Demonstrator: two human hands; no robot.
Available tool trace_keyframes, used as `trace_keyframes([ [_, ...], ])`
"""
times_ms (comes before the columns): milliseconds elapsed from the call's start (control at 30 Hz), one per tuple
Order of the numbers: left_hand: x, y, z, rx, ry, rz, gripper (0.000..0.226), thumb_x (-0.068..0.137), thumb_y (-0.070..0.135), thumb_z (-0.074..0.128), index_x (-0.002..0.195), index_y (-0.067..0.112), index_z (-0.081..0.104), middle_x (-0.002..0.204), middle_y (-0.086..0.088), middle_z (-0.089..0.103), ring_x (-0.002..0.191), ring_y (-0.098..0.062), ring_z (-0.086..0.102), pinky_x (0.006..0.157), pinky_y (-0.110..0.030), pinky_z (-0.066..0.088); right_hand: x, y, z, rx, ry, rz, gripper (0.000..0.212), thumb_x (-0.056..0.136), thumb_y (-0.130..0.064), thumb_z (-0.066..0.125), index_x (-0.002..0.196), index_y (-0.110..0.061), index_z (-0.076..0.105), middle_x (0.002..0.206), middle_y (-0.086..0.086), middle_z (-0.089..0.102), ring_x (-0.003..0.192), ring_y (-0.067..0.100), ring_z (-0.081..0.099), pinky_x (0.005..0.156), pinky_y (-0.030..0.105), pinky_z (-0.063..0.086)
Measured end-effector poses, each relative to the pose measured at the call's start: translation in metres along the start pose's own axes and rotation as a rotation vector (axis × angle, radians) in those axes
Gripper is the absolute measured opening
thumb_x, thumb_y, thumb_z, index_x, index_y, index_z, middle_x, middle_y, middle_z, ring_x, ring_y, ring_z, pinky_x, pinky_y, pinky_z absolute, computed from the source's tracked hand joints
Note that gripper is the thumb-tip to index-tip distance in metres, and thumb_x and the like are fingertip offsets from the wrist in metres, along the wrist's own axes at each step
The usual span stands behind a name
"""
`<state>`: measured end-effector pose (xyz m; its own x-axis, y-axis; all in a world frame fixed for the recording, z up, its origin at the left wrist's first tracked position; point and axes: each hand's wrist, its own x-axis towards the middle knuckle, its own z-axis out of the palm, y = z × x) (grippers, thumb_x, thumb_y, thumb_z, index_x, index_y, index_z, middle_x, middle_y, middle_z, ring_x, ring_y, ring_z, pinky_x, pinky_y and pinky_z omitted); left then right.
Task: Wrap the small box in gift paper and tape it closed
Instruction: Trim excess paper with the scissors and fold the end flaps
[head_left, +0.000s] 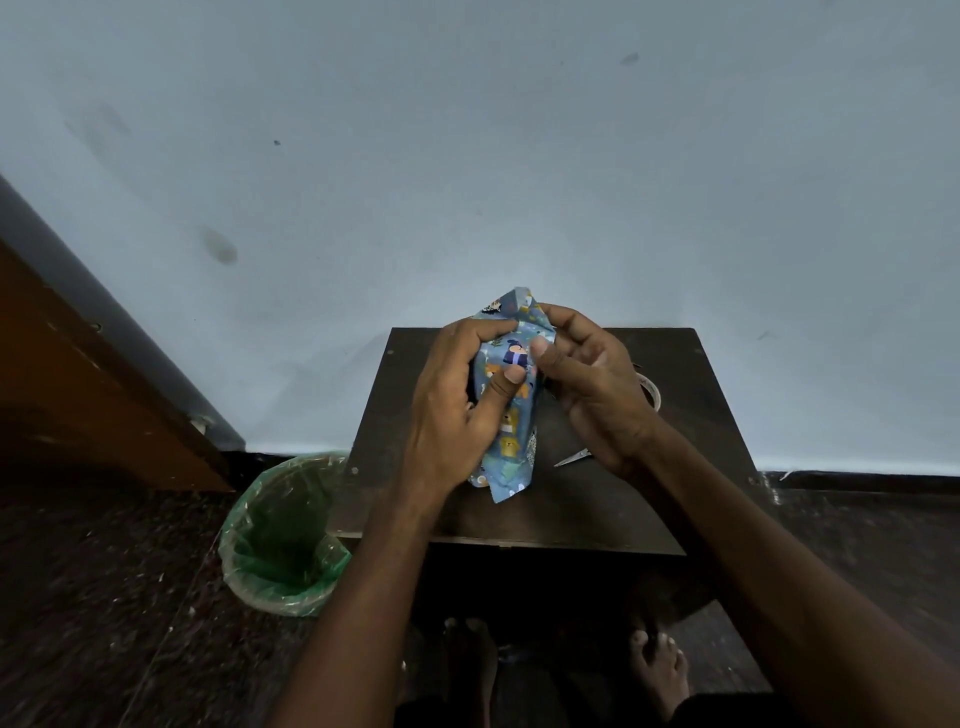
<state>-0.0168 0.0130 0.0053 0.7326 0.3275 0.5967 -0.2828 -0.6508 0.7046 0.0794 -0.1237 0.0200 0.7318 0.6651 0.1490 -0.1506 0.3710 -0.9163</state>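
You stand over a small dark wooden worktop (597, 499) pushed against a pale blue wall (519, 156), with dark speckled floor (104, 597) around it. A bin lined with a green bag (283, 540) sits on the floor just beside the worktop's left edge, and a brown wooden panel (78, 374) leans in at the far left.

Your right wrist hides most of the scissors (574, 457), so only the blade tips show. The tape roll (652, 392) peeks out behind your right hand (592, 384). The box itself is wholly covered by the gift paper (511, 415), so you cannot see its faces.

You hold the wrapped parcel above the middle of the worktop; whether its near end touches the surface is unclear. Its long axis runs away from you, far end raised toward the wall. Your left hand (457, 400) curls round its left side, thumb pressed on top. Your right hand pinches the paper near the far end between thumb and fingers.
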Motion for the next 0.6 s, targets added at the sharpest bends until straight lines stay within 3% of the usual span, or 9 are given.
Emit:
trace_keyframes([
  [67, -0.001, 0.003, 0.001, -0.02, 0.067, -0.005, 0.034, 0.103, 0.029, 0.067, 0.131, 0.009, 0.065, 0.124, -0.004, 0.066, 0.118, -0.023, 0.065, 0.099, -0.046, 0.054, 0.001, -0.003, 0.004, 0.032, 0.03, 0.066, 0.044, 0.103, -0.034, 0.053, 0.128, -0.001, 0.065, 0.123, 0.021, 0.073, 0.111, 0.028, 0.072, 0.093, 0.038, 0.059],
  [133, -0.001, 0.004, 0.004, -0.037, 0.11, -0.028, 0.034, 0.102, 0.028, 0.069, 0.13, 0.009, 0.066, 0.124, -0.003, 0.066, 0.118, -0.021, 0.064, 0.098, -0.045, 0.055, 0.004, -0.002, 0.002, 0.001, 0.062, 0.204, 0.065, 0.106, -0.058, 0.033, 0.127, -0.008, 0.069, 0.124, 0.017, 0.074, 0.116, 0.03, 0.072, 0.102, 0.044, 0.057],
  [200, -0.001, 0.003, 0.005, -0.027, 0.138, -0.033, 0.033, 0.101, 0.026, 0.07, 0.129, 0.009, 0.067, 0.123, -0.003, 0.066, 0.119, -0.019, 0.064, 0.099, -0.041, 0.054, 0.009, 0.004, -0.003, -0.079, 0.079, 0.353, 0.08, 0.105, -0.068, 0.019, 0.13, -0.011, 0.069, 0.126, 0.016, 0.074, 0.12, 0.031, 0.07, 0.112, 0.049, 0.05],
  [300, 0.001, 0.004, 0.006, 0.005, 0.188, -0.027, 0.031, 0.101, 0.023, 0.07, 0.128, 0.008, 0.068, 0.122, -0.002, 0.066, 0.117, -0.015, 0.063, 0.098, -0.03, 0.052, 0.008, 0.019, -0.003, -0.034, 0.126, 0.522, 0.067, 0.11, -0.059, 0.021, 0.131, -0.016, 0.067, 0.127, 0.012, 0.074, 0.118, 0.029, 0.071, 0.109, 0.052, 0.051],
  [400, 0.001, 0.004, 0.009, 0.012, 0.205, -0.04, 0.029, 0.101, 0.021, 0.072, 0.127, 0.009, 0.069, 0.122, 0.0, 0.067, 0.118, -0.014, 0.063, 0.099, -0.033, 0.053, 0.005, 0.032, -0.003, 0.089, 0.135, 0.613, 0.058, 0.112, -0.053, 0.025, 0.144, -0.018, 0.059, 0.134, 0.01, 0.071, 0.123, 0.033, 0.068, 0.108, 0.057, 0.051],
  [533, -0.001, -0.003, 0.011, 0.002, 0.239, -0.112, 0.029, 0.102, 0.028, 0.073, 0.127, 0.015, 0.069, 0.123, 0.003, 0.068, 0.118, -0.017, 0.066, 0.097, -0.042, 0.056, 0.006, 0.037, -0.006, 0.103, 0.199, 0.754, 0.051, 0.115, -0.041, 0.029, 0.135, -0.01, 0.063, 0.116, 0.011, 0.078, 0.094, 0.029, 0.078, 0.083, 0.045, 0.062],
  [600, -0.002, -0.006, 0.011, 0.007, 0.28, -0.17, 0.03, 0.102, 0.035, 0.071, 0.127, 0.019, 0.068, 0.123, 0.004, 0.068, 0.117, -0.016, 0.066, 0.097, -0.042, 0.056, 0.004, 0.035, -0.007, 0.046, 0.171, 0.807, 0.045, 0.115, -0.032, 0.03, 0.13, -0.01, 0.065, 0.113, 0.012, 0.079, 0.09, 0.027, 0.078, 0.08, 0.044, 0.062],
])
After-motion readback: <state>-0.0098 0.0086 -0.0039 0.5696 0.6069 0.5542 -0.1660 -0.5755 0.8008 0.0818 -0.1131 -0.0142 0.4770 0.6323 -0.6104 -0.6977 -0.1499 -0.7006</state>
